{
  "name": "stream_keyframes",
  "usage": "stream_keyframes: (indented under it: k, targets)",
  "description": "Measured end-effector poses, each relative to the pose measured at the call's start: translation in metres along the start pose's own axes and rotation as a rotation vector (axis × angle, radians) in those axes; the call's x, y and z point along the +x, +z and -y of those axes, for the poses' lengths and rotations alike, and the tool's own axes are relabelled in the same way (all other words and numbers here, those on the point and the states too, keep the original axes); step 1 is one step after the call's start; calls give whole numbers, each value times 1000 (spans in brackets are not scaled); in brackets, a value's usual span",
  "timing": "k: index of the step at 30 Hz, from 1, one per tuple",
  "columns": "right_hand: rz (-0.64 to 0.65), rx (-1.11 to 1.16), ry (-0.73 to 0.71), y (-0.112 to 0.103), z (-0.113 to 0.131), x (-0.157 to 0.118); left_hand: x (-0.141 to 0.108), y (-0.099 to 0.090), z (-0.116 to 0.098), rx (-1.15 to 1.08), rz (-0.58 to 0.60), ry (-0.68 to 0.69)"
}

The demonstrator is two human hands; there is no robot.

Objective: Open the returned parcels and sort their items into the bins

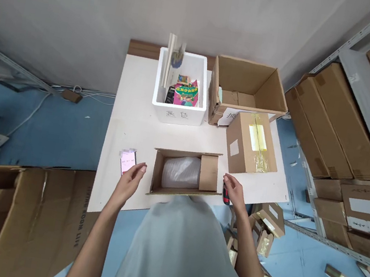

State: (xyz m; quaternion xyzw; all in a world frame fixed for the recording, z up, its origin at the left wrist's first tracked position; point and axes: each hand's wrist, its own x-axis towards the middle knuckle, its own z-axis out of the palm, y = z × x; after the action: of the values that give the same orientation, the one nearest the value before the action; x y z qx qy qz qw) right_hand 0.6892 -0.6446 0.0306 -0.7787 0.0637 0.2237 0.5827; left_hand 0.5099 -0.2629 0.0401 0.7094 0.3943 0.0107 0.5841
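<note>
A small open cardboard box (210,173) stands between my hands at the table's near edge. Inside it lies a bundle (182,172) in clear bubble wrap, partly covered by a cardboard flap on the right. My left hand (129,183) hovers left of the box, fingers loosely bent and apart, holding nothing. A phone (127,162) with a lit pink screen and digits lies just beyond it. To the box's right is my right hand (235,194), its fingers slightly curled and seemingly empty. Close under those fingers sits a red and black tool (226,196), its kind unclear.
A white foam box (176,115) with colourful packets stands behind, beside a large open carton (248,103). A taped carton (253,143) sits right of the small box on the white table (127,119). Shelves (362,69) with cartons line the right; a big carton (50,210) stands left.
</note>
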Motion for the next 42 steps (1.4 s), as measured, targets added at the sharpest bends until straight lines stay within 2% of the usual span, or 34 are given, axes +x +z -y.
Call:
stream_keyframes:
  k: [2,4,6,9,12,16,21,24,27,31,33,35,38,40,42]
  targets:
    - [22,34,89,-2,-18,-6,-9,9,15,-86,40,-87]
    - [43,55,167,1,-28,-7,-13,18,20,-145,44,-135]
    - [100,70,221,7,-30,-6,-11,26,19,-164,32,-148]
    - [214,90,236,18,-24,-7,-9,32,11,-135,75,-124]
    - [230,114,211,25,-13,-13,-9,24,1,-121,95,-61]
    - [217,141,141,35,0,-22,-5,2,-4,-157,61,-15]
    - [170,97,209,64,-6,-28,14,-8,14,-171,30,-97]
    - [161,118,132,80,-14,-33,21,-9,21,-181,62,-151]
    - [111,170,48,81,-12,-45,19,-16,9,-158,126,-143]
    - [9,250,91,50,4,-83,10,-23,-36,-46,246,-21]
    - [-51,286,87,26,13,-111,3,-17,-65,43,310,49]
    - [-135,315,66,-1,19,-143,-6,-3,-94,148,386,121]
    - [-308,380,75,-42,15,-192,-25,35,-130,250,528,237]
    - [-430,443,97,-70,5,-223,-41,71,-147,283,636,315]
    - [-533,501,110,-98,-11,-251,-60,114,-160,294,743,386]
